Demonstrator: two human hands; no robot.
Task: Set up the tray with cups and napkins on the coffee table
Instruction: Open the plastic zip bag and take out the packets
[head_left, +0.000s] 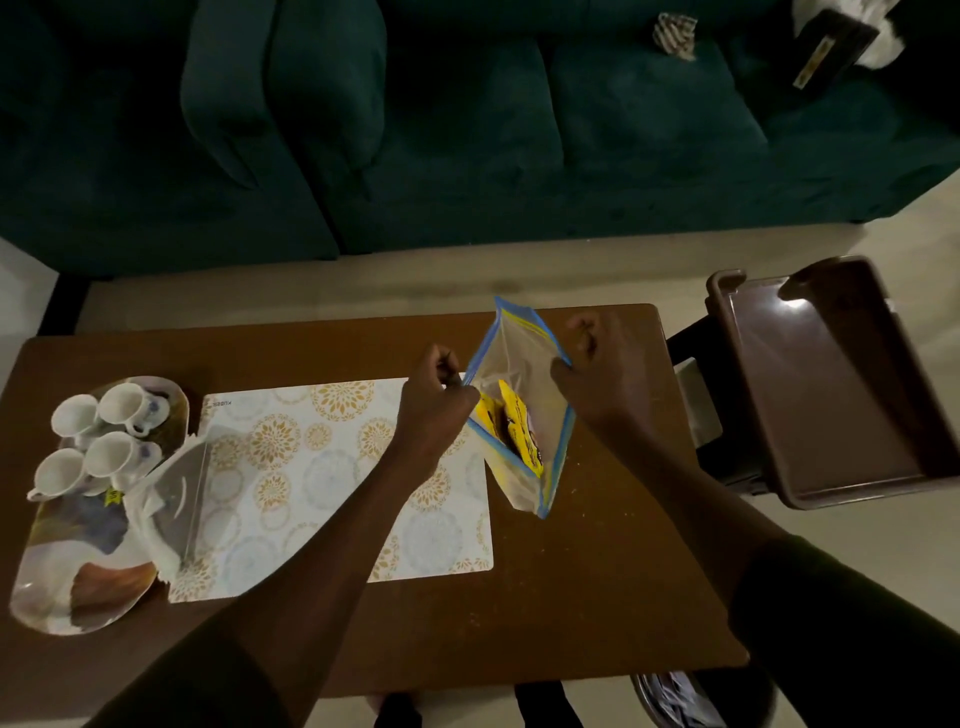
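A dark green sofa (467, 130) fills the far side of a dim room, with pale floor in front of it and a brown wooden surface (597, 587) below the camera. A patterned placemat (322, 493) with gold and grey medallions lies on the middle of the surface. At the left end sits an oval tray (67, 587) with a marbled print; four white cups (98, 441) lie clustered on its far half, and white napkins in a clear wrapper (171, 499) rest across its right rim, overlapping the placemat.

Over the right part of the surface, both hands hold a clear zip bag (519, 415) with blue edges, its mouth pulled open. The left hand (436, 410) pinches the bag's left lip, and the right hand (597, 374) pinches the right lip. Yellow packets (511, 426) show inside the bag. Small crumbs dot the surface near the bag.

Just beyond the right end of the surface, a dark brown plastic tray (831, 395) sits on a dark stand.
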